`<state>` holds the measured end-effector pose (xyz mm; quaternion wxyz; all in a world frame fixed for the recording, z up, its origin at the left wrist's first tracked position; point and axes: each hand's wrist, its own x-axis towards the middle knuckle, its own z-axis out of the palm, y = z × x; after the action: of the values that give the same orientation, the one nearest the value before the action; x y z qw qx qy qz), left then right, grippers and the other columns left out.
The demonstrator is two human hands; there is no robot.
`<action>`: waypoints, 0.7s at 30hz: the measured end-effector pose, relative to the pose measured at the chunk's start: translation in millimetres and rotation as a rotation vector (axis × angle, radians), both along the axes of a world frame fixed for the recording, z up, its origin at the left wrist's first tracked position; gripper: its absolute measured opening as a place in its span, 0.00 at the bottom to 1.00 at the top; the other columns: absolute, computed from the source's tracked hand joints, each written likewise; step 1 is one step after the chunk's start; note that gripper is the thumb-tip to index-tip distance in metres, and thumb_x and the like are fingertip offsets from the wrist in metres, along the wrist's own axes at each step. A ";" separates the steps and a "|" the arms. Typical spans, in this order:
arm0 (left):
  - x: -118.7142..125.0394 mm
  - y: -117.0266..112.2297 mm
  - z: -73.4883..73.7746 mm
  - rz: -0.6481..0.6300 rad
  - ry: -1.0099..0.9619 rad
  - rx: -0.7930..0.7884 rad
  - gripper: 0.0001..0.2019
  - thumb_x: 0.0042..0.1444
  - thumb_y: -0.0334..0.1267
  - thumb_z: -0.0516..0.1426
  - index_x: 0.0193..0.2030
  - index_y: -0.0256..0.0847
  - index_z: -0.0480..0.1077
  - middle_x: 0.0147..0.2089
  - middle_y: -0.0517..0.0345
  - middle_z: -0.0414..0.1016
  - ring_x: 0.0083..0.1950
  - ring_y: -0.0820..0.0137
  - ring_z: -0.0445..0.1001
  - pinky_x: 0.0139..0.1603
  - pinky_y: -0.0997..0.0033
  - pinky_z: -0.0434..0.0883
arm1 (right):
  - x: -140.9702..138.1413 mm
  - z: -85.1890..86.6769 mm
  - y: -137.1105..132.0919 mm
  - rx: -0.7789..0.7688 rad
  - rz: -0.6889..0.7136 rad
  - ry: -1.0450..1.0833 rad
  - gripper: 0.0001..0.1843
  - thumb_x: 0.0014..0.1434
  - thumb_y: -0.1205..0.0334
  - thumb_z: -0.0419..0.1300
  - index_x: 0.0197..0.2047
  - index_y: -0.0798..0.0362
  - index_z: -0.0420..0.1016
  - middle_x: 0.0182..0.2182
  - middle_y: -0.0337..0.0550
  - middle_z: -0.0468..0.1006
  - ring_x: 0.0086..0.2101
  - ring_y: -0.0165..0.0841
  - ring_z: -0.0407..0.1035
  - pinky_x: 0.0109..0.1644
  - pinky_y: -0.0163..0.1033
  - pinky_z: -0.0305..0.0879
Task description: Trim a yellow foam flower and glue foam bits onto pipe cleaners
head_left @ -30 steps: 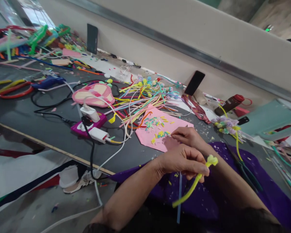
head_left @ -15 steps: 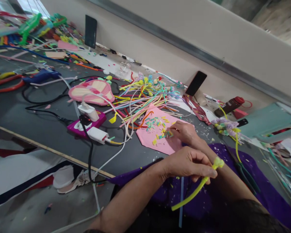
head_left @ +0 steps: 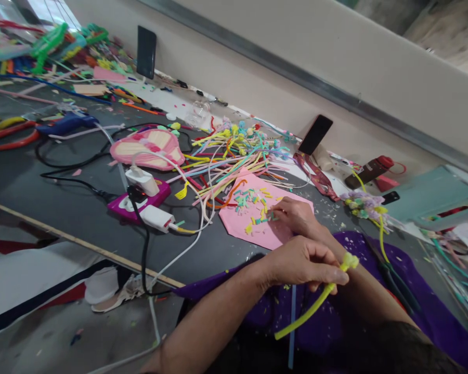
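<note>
My left hand point(head_left: 304, 262) is closed round a yellow-green pipe cleaner point(head_left: 312, 306) with a small knob at its top end, held over a purple cloth point(head_left: 432, 296). Just beyond it, my right hand point(head_left: 294, 215) rests on a pink sheet point(head_left: 242, 221), fingertips pinched among several small coloured snippets point(head_left: 253, 200) scattered there. What the fingertips hold is too small to make out.
A heap of coloured pipe cleaners point(head_left: 234, 156) lies behind the sheet. White chargers on a magenta power strip point(head_left: 140, 200) with cables sit to the left. Two phones point(head_left: 315, 134) lean on the wall. Pliers point(head_left: 393, 275), a flower bunch point(head_left: 364, 203) and a teal stool point(head_left: 437, 195) are at right.
My right hand has slid a little left and forward across the pink sheet to the snippets. My left hand keeps hold of the pipe cleaner, barely shifting.
</note>
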<state>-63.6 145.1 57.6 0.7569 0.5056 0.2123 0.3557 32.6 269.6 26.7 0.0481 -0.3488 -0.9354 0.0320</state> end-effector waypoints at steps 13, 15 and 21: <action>-1.4 0.6 1.7 -0.011 0.041 -0.037 0.09 0.49 0.41 0.62 0.26 0.37 0.71 0.24 0.64 0.72 0.20 0.82 0.62 0.23 0.78 0.58 | -13.8 -6.6 2.1 -0.066 0.046 0.107 0.11 0.62 0.63 0.53 0.40 0.51 0.77 0.39 0.44 0.78 0.37 0.33 0.71 0.39 0.34 0.62; -1.5 0.8 1.7 -0.011 0.039 -0.043 0.09 0.49 0.41 0.62 0.26 0.37 0.71 0.24 0.64 0.72 0.20 0.82 0.62 0.23 0.78 0.58 | -18.6 -6.9 3.7 -0.073 0.052 0.097 0.11 0.61 0.63 0.54 0.40 0.50 0.78 0.38 0.43 0.78 0.36 0.33 0.71 0.39 0.34 0.61; -1.0 1.1 0.3 -0.005 0.014 0.001 0.09 0.50 0.41 0.61 0.26 0.37 0.71 0.24 0.63 0.71 0.19 0.81 0.62 0.21 0.79 0.58 | -36.2 -9.9 0.5 -0.095 0.043 0.097 0.10 0.60 0.64 0.54 0.37 0.50 0.78 0.38 0.43 0.78 0.37 0.34 0.71 0.38 0.35 0.59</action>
<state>-64.7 146.2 57.9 0.7561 0.5087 0.2162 0.3504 -3.6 270.1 16.7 0.0758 -0.3285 -0.9367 0.0941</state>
